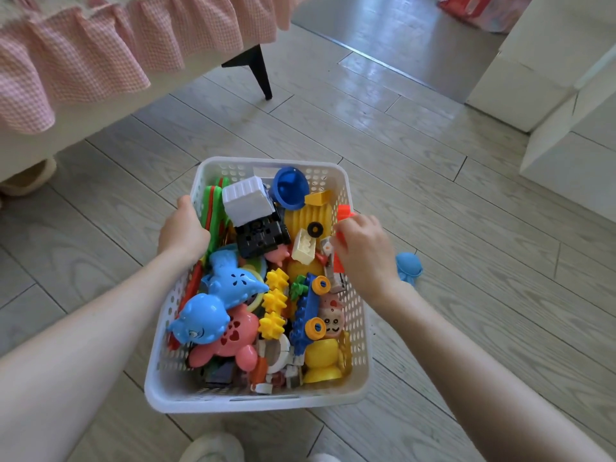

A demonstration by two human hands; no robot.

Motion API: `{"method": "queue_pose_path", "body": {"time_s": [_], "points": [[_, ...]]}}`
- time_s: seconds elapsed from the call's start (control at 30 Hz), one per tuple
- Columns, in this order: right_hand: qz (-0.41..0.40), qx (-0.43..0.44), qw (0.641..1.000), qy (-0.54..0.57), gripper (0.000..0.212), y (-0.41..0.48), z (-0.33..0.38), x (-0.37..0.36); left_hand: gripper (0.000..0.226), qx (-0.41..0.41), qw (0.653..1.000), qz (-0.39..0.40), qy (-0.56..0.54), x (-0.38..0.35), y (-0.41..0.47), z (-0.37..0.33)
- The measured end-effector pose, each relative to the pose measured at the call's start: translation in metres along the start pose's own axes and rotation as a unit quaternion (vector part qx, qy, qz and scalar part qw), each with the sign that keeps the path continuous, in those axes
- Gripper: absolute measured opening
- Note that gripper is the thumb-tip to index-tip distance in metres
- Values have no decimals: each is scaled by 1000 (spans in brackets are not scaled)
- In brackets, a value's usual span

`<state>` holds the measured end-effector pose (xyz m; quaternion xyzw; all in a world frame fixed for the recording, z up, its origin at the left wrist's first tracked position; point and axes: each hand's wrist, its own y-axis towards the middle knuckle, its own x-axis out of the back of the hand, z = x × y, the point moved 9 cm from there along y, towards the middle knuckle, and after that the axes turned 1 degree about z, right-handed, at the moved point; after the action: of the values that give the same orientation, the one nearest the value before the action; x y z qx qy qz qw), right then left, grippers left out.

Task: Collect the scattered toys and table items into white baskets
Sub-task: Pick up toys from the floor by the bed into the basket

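The white basket (256, 400), heaped with toys, is low over the wood floor (466, 211) — resting or lifted, I cannot tell. The left hand (185, 230) curls over its left rim. The right hand (365, 253) pinches a red block (345, 213) at the right rim. Beyond the wrist, a blue toy (409, 266) lies on the floor just beside the basket.

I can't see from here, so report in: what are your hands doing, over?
Left hand grips rim of white perforated plastic basket. Right hand holds red plastic block over its right rim. Blue plastic toy on floor beside it.
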<state>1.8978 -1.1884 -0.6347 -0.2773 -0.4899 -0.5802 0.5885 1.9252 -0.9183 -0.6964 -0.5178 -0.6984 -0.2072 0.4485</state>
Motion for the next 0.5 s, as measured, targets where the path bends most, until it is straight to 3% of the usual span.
{"method": "queue_pose_path", "body": {"time_s": [0.1, 0.33, 0.43, 0.5], "points": [[83, 69, 987, -123, 14, -1, 11, -32, 42, 1, 1000, 0, -1, 0, 1, 1], [134, 95, 974, -155, 17, 1, 14, -46, 41, -5, 1000, -12, 14, 1, 3, 2], [93, 70, 993, -5, 20, 2, 10, -32, 41, -4, 1000, -14, 14, 1, 3, 2], [-15, -8, 988, 156, 19, 4, -12, -6, 41, -5, 1000, -14, 16, 1, 4, 2]]}}
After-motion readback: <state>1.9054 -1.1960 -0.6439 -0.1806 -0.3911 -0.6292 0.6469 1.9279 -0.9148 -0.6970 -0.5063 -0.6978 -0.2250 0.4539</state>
